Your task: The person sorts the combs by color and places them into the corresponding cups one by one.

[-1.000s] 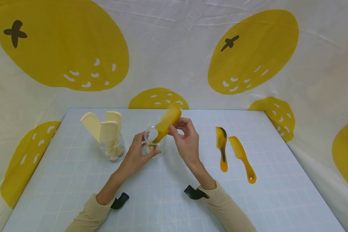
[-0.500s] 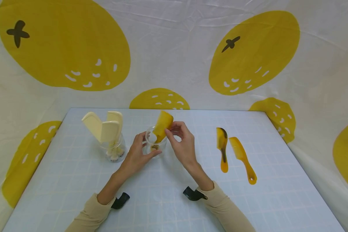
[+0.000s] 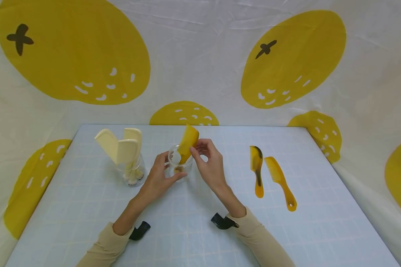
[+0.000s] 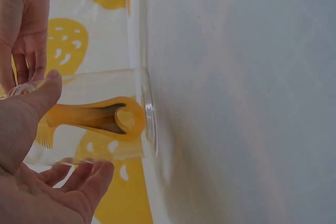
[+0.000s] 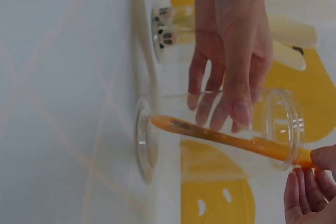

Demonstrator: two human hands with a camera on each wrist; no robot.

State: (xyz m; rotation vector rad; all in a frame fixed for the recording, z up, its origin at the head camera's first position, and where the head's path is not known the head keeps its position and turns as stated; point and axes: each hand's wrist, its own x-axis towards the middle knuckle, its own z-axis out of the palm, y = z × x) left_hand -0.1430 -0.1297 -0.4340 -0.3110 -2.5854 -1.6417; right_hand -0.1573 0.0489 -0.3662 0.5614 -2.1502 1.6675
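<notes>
A clear jar (image 4: 100, 85) stands upright on the table, with my left hand (image 3: 157, 180) curled around its side, thumb in front. Inside it, tilted, is a yellow-and-dark comb (image 3: 188, 142). The rounded handle end points down near the jar's base, and the wide toothed part sticks out above the rim. My right hand (image 3: 212, 161) pinches the comb at the rim between thumb and fingers. Two more yellow combs lie flat to the right: one with a dark-streaked back (image 3: 256, 170), the other plain amber with a holed handle (image 3: 281, 183).
Left of my hands stands a second clear jar (image 3: 133, 180) holding several cream flat-headed things (image 3: 126, 150) with panda faces on their handle ends. A pale blue gridded cloth covers the table (image 3: 183, 237). Behind it hangs a white curtain (image 3: 194, 55) with yellow fruit prints.
The comb in my right hand has gone lower into the jar and become more upright, mostly in the first half second. My left hand keeps its hold on the jar.
</notes>
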